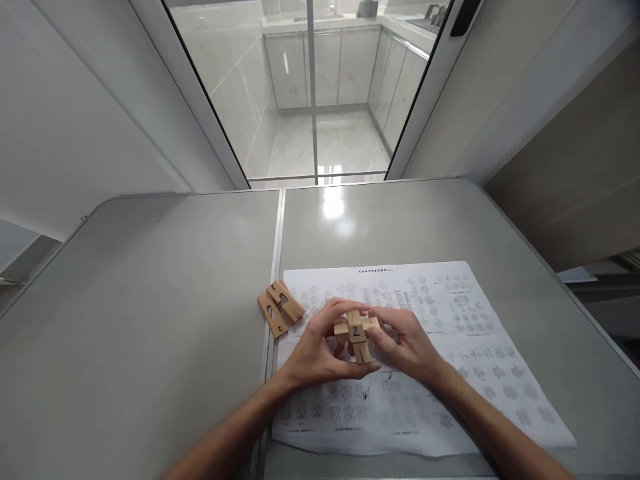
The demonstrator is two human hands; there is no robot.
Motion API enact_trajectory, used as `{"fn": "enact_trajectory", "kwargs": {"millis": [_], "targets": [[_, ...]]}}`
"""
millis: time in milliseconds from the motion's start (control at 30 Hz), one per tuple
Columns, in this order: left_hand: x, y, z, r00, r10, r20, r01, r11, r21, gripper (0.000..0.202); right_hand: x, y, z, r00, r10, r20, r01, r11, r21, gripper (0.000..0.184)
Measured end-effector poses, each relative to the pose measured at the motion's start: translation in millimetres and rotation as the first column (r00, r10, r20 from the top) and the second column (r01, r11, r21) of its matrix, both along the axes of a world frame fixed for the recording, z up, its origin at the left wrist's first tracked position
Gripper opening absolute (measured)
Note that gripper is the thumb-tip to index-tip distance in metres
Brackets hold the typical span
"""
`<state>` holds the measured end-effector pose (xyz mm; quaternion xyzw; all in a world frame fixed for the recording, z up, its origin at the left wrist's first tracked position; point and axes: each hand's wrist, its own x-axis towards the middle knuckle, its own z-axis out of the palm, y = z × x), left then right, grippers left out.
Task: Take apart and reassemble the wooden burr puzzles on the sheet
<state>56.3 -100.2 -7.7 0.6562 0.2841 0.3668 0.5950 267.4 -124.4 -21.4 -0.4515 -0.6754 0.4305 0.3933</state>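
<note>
Between my hands is a wooden burr puzzle (356,333) of crossed blocks, held above a printed sheet. One block end bears a handwritten 2, and the end below it a 1. My left hand (325,343) grips it from the left, fingers over the top and thumb under the lower block. On the other side, my right hand (405,340) pinches the block end that sticks out to the right. Flat slotted wooden pieces (274,317) with handwritten numbers lie overlapping to the left of my hands, partly on the sheet's edge.
The large paper sheet (480,373) carries rows of small printed diagrams and lies on a grey folding table (200,280). A metal seam (278,233) divides the table top. Beyond the far edge stands a glass sliding door (340,133), with a kitchen behind it.
</note>
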Motion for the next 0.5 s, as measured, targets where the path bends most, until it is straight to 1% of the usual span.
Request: {"fn": "enact_trajectory", "kwargs": {"millis": [133,233,367,433,500], "targets": [[2.5,-2.7,-1.3,0.997,0.077,-0.014,-0.073,0.985,0.157,0.072,-1.0,-0.6,3.8,0.998,0.039,-0.049,-0.044,0.994,-0.1,0.051],[4.0,-4.9,-4.0,0.991,0.129,-0.026,-0.119,0.963,0.242,0.07,-2.8,-0.9,7.0,0.994,0.055,-0.091,-0.07,0.983,-0.167,0.05],[4.2,-5.4,-8.6,0.979,0.197,-0.041,-0.166,0.904,0.394,0.07,-5.5,-0.9,6.9,0.984,0.069,-0.167,-0.107,0.967,-0.232,0.047],[3.9,-4.7,-9.4,0.976,0.211,-0.048,-0.17,0.884,0.436,0.07,-6.0,-0.9,4.6,0.975,0.07,-0.211,-0.125,0.959,-0.256,0.047],[3.5,-3.7,-9.0,0.976,0.213,-0.052,-0.168,0.878,0.447,0.07,-5.7,-0.8,2.2,0.97,0.063,-0.237,-0.129,0.952,-0.276,0.047]]}}
